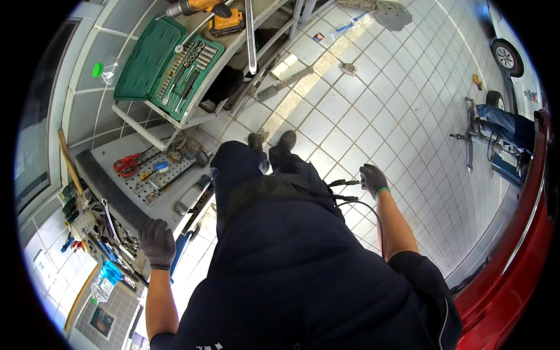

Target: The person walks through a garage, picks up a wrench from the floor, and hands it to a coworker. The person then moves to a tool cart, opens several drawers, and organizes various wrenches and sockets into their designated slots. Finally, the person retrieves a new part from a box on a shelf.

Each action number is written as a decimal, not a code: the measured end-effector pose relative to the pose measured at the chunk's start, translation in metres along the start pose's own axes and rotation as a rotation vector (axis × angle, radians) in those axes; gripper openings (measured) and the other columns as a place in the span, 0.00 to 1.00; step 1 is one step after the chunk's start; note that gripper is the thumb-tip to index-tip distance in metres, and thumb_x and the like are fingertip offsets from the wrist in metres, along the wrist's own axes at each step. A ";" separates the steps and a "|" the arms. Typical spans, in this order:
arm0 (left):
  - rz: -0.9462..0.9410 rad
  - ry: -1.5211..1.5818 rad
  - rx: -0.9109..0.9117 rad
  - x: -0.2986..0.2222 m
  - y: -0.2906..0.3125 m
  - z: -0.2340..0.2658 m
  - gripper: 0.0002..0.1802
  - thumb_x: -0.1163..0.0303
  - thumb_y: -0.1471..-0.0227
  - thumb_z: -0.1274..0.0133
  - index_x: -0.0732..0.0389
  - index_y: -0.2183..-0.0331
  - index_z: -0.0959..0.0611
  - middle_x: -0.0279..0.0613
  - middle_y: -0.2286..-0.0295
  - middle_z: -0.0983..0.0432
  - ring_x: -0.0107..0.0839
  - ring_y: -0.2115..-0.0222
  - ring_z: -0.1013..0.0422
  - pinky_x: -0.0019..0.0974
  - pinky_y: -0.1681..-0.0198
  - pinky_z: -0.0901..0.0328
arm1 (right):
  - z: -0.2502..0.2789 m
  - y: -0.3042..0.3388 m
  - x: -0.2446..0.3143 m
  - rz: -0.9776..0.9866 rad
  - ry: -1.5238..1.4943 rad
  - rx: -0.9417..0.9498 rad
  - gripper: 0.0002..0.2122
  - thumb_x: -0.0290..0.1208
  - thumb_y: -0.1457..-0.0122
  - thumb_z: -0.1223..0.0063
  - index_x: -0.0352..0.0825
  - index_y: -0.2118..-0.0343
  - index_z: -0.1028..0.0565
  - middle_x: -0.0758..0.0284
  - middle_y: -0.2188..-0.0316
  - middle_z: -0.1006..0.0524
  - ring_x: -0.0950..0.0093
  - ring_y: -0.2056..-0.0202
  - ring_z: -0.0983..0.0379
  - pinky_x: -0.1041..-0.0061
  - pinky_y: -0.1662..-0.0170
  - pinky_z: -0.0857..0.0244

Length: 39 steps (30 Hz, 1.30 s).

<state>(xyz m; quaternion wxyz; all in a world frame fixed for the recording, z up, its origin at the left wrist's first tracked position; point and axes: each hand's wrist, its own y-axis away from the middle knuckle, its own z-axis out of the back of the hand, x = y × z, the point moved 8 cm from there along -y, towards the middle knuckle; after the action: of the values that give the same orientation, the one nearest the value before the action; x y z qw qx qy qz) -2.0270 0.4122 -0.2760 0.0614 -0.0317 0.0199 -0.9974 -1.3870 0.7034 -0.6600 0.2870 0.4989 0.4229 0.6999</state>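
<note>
My left hand (157, 244), in a dark grey knit glove, hangs by the front edge of the workbench, beside its dark padded strip (108, 189). Its fingers are loosely stretched with nothing seen in them. Out to the right of my body is my right hand (374, 179), also gloved, with a green band at the wrist. Those fingers bend loosely, apart from each other, and hold nothing that I can see. Black cables (344, 198) at my waist end a little short of it. On the bench lie red-handled pliers (126, 165) and a perforated metal plate (154, 175).
An open green socket set case (143, 58) sits on a cart at the upper left, near a yellow-and-black cordless drill (226, 22). Wrenches and other tools (111, 221) crowd the left side. A red car (525, 274) borders the right; a metal stand (469, 134) is beyond.
</note>
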 end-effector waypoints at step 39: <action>0.440 0.479 0.754 0.039 -0.180 -0.185 0.33 0.43 0.40 0.45 0.52 0.41 0.19 0.48 0.39 0.25 0.48 0.39 0.29 0.48 0.35 0.35 | -0.081 0.047 0.279 0.359 0.209 -0.057 0.28 0.44 0.34 0.38 0.33 0.36 0.28 0.63 0.63 0.19 0.76 0.68 0.25 0.73 0.65 0.28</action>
<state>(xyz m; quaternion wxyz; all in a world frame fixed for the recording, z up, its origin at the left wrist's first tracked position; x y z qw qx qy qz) -2.0997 0.5926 -0.4500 0.2713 0.2279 -0.3223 -0.8778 -1.5566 0.8860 -0.5035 0.1262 0.4826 0.3349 0.7994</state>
